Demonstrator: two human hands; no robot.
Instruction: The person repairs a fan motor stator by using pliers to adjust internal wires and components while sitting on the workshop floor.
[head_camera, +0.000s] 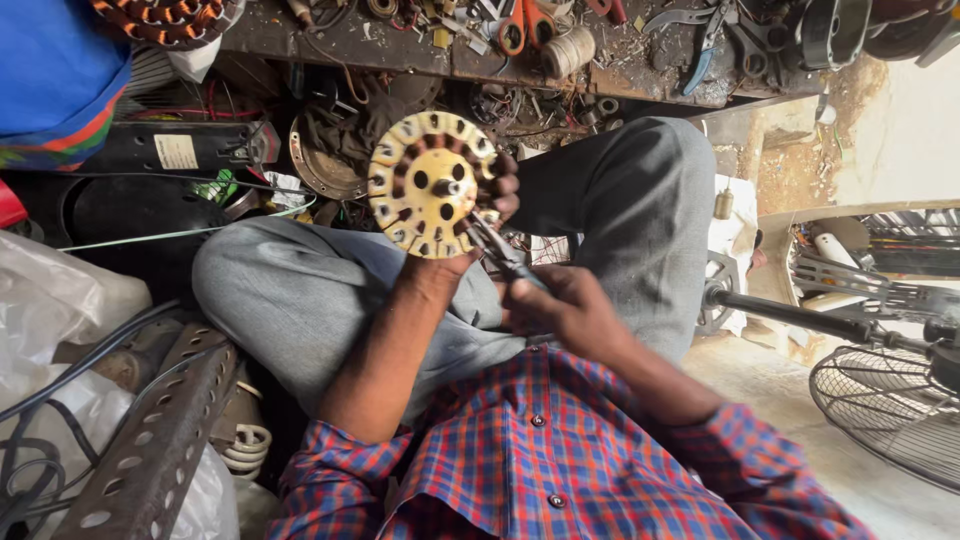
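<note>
Far left: blue cloth bundle (50, 80) and white plastic bags (60, 300); near left, a perforated metal angle bar (150, 440) leaning over cables. Left of centre: the person's left hand (490, 195) grasps the round yellow stator core (430, 185) from behind. Fingers (505, 185) curl round its right rim and the slotted face is turned toward the wearer, above the grey-trousered knees (300, 290). Slots look empty, no winding visible in them. Central shaft stub sticks out. Centre: the right hand (565, 305) is clenched around a pair of pliers (500, 250), whose tips touch the core's lower right edge. Whether the tips bite anything, cannot tell.

Judged step: picking or cleaning at a slot on the stator rim with the pliers. Next move likely calls for a steady left grip, and turning the core to bring the following slot to the tool.

Far centre: cluttered workbench (400, 45) with orange-handled scissors (520, 25), twine spool (568, 50). Right: wire fan guard (890, 400) on the floor, dark rod (790, 315) just beside it.
</note>
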